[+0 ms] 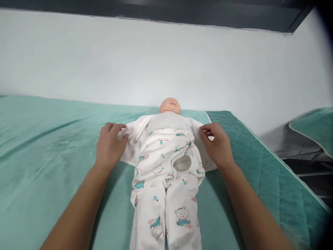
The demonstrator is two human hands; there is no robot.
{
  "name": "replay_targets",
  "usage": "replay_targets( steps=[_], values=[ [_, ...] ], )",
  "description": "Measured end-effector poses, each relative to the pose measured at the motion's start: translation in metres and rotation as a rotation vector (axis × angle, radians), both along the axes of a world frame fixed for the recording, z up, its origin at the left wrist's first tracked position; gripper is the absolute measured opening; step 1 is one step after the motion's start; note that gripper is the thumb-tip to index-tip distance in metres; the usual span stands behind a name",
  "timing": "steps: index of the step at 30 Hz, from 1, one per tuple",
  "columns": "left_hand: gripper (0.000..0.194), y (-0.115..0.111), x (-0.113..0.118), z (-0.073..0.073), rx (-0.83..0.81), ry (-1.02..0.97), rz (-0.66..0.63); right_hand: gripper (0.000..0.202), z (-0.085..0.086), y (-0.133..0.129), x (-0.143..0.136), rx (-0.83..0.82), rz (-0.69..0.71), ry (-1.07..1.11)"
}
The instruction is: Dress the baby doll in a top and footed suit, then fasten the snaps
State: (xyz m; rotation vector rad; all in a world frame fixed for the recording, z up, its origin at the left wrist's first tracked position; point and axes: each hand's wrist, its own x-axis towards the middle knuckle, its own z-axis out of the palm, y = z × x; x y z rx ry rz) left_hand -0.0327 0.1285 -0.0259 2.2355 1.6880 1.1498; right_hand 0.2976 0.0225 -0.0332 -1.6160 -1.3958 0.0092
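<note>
A baby doll (170,105) lies on its back, head toward the wall. It wears a white long-sleeved top (135,130), spread out to both sides. White baby trousers (158,166) printed with cartoon bears and teal dots cover the doll from the chest down, with an oval opening at the crotch. My left hand (110,144) pinches the end of the sleeve on the left. On the other side, my right hand (217,144) has its thumb and fingers closed on the opposite sleeve end. The doll's own hands do not show.
Under the doll is a smooth teal sheet (52,166). A darker quilted teal pad (260,173) shows along the right, its pale-trimmed edge slanting down. Behind stands a white wall (130,62) with a dark ledge (156,10) above. Another teal cloth (314,126) hangs at far right.
</note>
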Motion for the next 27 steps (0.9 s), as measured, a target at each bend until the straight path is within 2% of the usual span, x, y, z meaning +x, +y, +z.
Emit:
replay_targets(
  steps=[2,4,7,11,14,18,23,25,27],
  values=[
    [0.017,-0.012,0.015,0.006,-0.048,-0.153,-0.163,0.019,0.004,-0.001,-0.014,-0.064,0.142,0.174],
    [0.017,-0.021,0.027,0.01,-0.195,-0.261,-0.298,0.026,0.005,-0.001,-0.021,-0.123,0.208,0.272],
    [0.021,-0.028,0.037,0.011,-0.313,-0.328,-0.406,0.026,0.005,-0.003,-0.023,-0.117,0.263,0.298],
    [0.021,-0.026,0.046,0.011,-0.227,-0.364,-0.502,0.022,0.006,-0.003,-0.026,-0.078,0.285,0.277],
    [0.023,-0.022,0.055,0.015,-0.186,-0.364,-0.501,0.021,0.006,0.0,-0.032,-0.061,0.233,0.307],
    [0.024,-0.013,0.067,0.028,-0.199,-0.286,-0.52,0.022,0.002,0.004,-0.036,-0.055,0.219,0.388],
    [0.02,-0.006,0.079,0.053,-0.176,0.027,-0.667,0.024,-0.002,0.006,-0.036,-0.067,0.22,0.426],
    [0.017,-0.005,0.083,0.058,-0.15,0.082,-0.691,0.025,-0.002,0.006,-0.035,-0.072,0.216,0.427],
    [0.017,-0.003,0.085,0.057,-0.127,0.055,-0.66,0.026,-0.001,0.005,-0.035,-0.081,0.225,0.433]
  ],
)
